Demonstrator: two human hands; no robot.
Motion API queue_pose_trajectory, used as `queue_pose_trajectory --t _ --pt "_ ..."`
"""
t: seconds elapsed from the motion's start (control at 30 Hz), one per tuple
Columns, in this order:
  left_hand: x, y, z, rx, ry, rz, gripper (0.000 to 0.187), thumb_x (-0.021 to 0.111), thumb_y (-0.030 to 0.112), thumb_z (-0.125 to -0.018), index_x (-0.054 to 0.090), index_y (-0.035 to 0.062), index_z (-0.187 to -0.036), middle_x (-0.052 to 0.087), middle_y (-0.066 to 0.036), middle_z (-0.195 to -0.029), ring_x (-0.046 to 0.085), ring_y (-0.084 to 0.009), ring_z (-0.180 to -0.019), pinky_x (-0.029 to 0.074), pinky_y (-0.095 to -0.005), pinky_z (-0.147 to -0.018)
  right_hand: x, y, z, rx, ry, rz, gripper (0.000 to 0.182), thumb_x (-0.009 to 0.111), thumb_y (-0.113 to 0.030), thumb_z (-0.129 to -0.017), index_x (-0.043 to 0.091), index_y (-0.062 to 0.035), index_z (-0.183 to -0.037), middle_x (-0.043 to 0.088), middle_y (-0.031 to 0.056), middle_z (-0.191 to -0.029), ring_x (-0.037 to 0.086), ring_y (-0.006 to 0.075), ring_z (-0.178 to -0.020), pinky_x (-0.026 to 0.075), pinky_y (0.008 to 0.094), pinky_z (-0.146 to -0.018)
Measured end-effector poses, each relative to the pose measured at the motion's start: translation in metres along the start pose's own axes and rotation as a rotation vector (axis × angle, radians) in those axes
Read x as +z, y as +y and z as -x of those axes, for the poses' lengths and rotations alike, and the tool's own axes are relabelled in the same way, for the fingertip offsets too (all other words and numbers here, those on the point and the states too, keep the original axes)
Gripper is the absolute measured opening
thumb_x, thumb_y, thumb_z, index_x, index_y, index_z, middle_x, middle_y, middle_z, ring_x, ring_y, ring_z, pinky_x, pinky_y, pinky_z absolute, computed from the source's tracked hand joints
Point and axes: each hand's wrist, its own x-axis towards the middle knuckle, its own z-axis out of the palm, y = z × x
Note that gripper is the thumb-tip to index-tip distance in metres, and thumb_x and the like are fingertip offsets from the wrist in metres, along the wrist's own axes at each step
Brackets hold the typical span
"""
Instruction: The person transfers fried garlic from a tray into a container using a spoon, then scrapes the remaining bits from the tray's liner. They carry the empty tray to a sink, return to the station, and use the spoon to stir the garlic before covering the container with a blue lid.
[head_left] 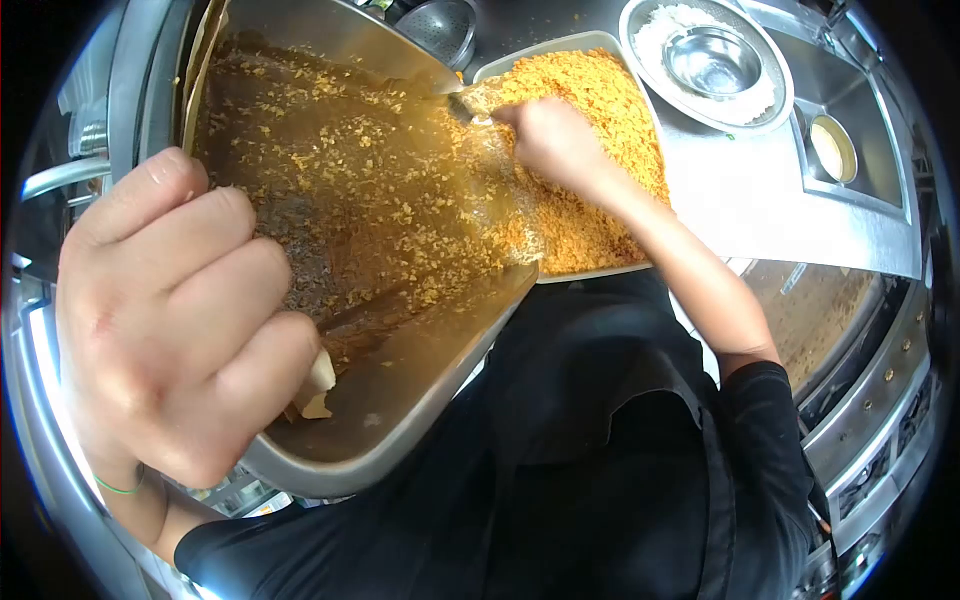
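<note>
In the head view, my left hand (180, 320) is a fist close to the camera, closed on the brown paper lining a deep metal tray (400, 435); a torn edge of the paper (318, 390) sticks out below the little finger. The tray tilts down to the right, with golden crumbs scattered over its greasy paper lining (330, 190). Its far end meets a pale rectangular container (585, 277) heaped with orange-gold crumbs (590, 90). My right hand (555, 140) is closed at that meeting edge, over the crumbs. What its fingers hold I cannot tell.
A round bowl (632, 30) of white flakes, with a smaller metal bowl (715, 62) inside, stands on the steel counter (745, 195). Behind it is a sink (875, 130) with a round tin (832, 150). A perforated metal bowl (440, 30) sits at the back.
</note>
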Motion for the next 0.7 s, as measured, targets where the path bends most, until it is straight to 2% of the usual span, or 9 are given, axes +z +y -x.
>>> queue_pose_trajectory --t 0.07,0.13,0.23,0.3,0.37,0.53,0.63,0.67,0.7 --pt "0.000 -0.003 0.002 -0.007 0.000 -0.012 0.019 0.043 0.016 -0.035 0.037 0.0046 -0.049 0.036 -0.004 -0.053 0.044 -0.0201 -0.050 0.036 -0.0328 -0.049 0.028 0.003 0.011 -0.065 -0.046 0.059 0.042 0.052 0.001 -0.069 0.065 -0.0094 -0.108 0.064 0.0193 -0.072 0.064 0.0309 -0.066 0.053 0.0398 -0.063" --pt "-0.001 -0.006 0.007 -0.010 -0.021 -0.004 0.019 0.044 0.015 -0.035 0.037 0.0044 -0.049 0.036 -0.004 -0.053 0.044 -0.0203 -0.051 0.036 -0.0330 -0.049 0.051 0.022 0.017 0.064 0.111 0.142 0.051 0.055 0.002 -0.066 0.060 -0.0105 -0.115 0.063 0.0180 -0.067 0.064 0.0313 -0.064 0.052 0.0385 -0.058" --pt "-0.001 -0.007 0.006 -0.051 -0.048 0.020 0.020 0.044 0.015 -0.035 0.036 0.0041 -0.049 0.036 -0.005 -0.054 0.043 -0.0206 -0.051 0.037 -0.0331 -0.050 0.028 0.035 0.034 0.218 0.165 0.088 0.055 0.055 0.000 -0.066 0.057 -0.0130 -0.119 0.062 0.0186 -0.068 0.063 0.0319 -0.062 0.052 0.0409 -0.059" --pt "-0.003 -0.003 0.001 -0.067 -0.036 0.005 0.020 0.045 0.014 -0.035 0.036 0.0041 -0.049 0.035 -0.005 -0.054 0.043 -0.0207 -0.051 0.037 -0.0330 -0.050 0.018 0.044 0.048 0.220 0.212 0.106 0.052 0.054 0.000 -0.068 0.058 -0.0144 -0.118 0.063 0.0183 -0.070 0.063 0.0324 -0.063 0.051 0.0423 -0.060" --pt "-0.005 0.001 0.000 -0.103 -0.100 0.018 0.020 0.045 0.013 -0.035 0.034 0.0040 -0.050 0.035 -0.005 -0.056 0.044 -0.0214 -0.053 0.040 -0.0340 -0.055 0.003 0.047 0.061 0.218 0.247 0.096 0.050 0.053 -0.001 -0.069 0.058 -0.0153 -0.117 0.063 0.0175 -0.073 0.063 0.0321 -0.065 0.050 0.0426 -0.061" --pt "-0.003 0.010 0.002 -0.165 -0.125 -0.078 0.021 0.045 0.013 -0.034 0.036 0.0037 -0.051 0.038 -0.006 -0.059 0.049 -0.0223 -0.061 0.043 -0.0367 -0.065 -0.028 0.066 0.090 0.294 0.295 -0.042 0.031 0.049 -0.004 -0.086 0.061 -0.0133 -0.113 0.064 0.0189 -0.088 0.064 0.0332 -0.076 0.051 0.0391 -0.070" --pt "-0.004 0.013 0.001 -0.248 -0.111 -0.095 0.021 0.050 0.013 -0.036 0.040 0.0037 -0.052 0.044 -0.008 -0.062 0.054 -0.0226 -0.068 0.045 -0.0377 -0.073 -0.028 0.066 0.096 0.204 0.343 -0.151 0.031 0.049 -0.003 -0.086 0.061 -0.0121 -0.113 0.064 0.0188 -0.095 0.064 0.0316 -0.083 0.051 0.0375 -0.075" --pt "-0.004 0.017 0.002 -0.326 -0.113 -0.062 0.021 0.056 0.014 -0.039 0.043 0.0036 -0.052 0.050 -0.009 -0.064 0.058 -0.0228 -0.073 0.047 -0.0378 -0.078 -0.028 0.058 0.100 0.270 0.191 -0.119 0.039 0.048 0.004 -0.080 0.060 -0.0102 -0.114 0.063 0.0188 -0.099 0.063 0.0303 -0.088 0.050 0.0358 -0.079" --pt "-0.001 0.019 0.007 -0.335 -0.118 -0.058 0.021 0.056 0.014 -0.039 0.043 0.0036 -0.052 0.050 -0.009 -0.064 0.058 -0.0228 -0.073 0.047 -0.0378 -0.078 -0.019 0.049 0.100 0.263 0.183 -0.122 0.039 0.048 0.004 -0.080 0.060 -0.0102 -0.114 0.063 0.0188 -0.099 0.063 0.0303 -0.088 0.050 0.0358 -0.079"
